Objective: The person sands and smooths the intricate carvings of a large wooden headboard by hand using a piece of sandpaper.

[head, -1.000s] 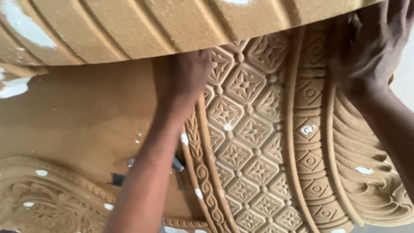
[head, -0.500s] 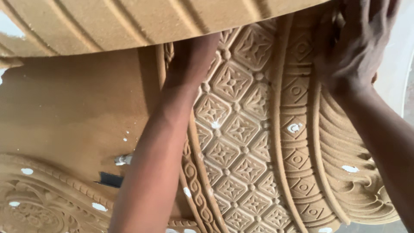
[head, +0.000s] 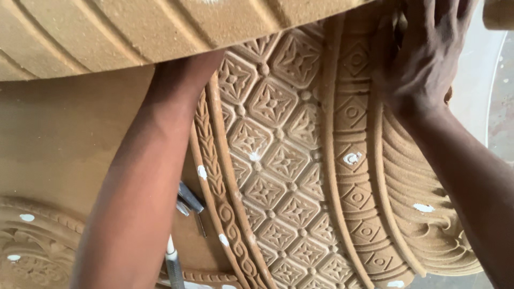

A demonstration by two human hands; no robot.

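From my remote seat, a ribbed moulding (head: 160, 32) lay across the top of the view, over the upper edge of a carved panel (head: 278, 171) that filled the centre and right. My left forearm (head: 144, 182) ran up beneath that moulding, left of the panel's braided border (head: 214, 182). My right hand (head: 423, 59) rested on the panel's upper right. Metal tools (head: 187, 206) lay just right of the forearm, on a flat slab (head: 59, 139).
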